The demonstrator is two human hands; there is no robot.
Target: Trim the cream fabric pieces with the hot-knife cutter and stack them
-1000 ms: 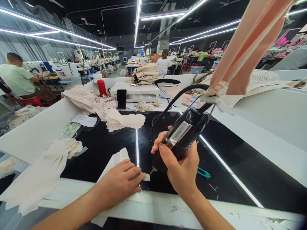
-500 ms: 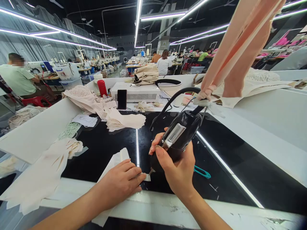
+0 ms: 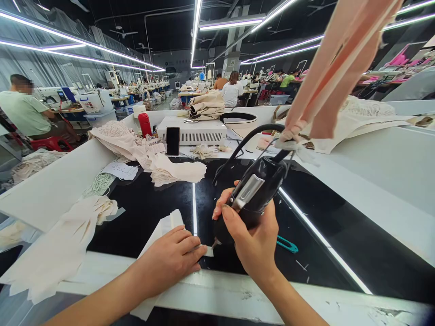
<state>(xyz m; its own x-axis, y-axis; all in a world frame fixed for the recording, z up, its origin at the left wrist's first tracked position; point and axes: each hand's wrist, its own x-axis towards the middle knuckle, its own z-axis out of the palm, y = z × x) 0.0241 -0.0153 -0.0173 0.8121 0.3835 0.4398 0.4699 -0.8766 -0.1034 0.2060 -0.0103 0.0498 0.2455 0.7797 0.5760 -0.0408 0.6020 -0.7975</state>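
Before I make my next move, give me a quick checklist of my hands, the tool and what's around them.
1. Tool grip: right hand wrapped around the black handheld tool. Ok.
2. Fabric hold: left hand lies over the pale fabric, pressing it to the black surface. Ok.
3. Finger clearance: the tool's tip points down close beside the left fingertips. Not ok, in my judgement.
4. Tip contact with the fabric: too small to see. Cannot tell.
5. Cord: the black cord arcs behind the tool, apart from the held fabric. Ok.
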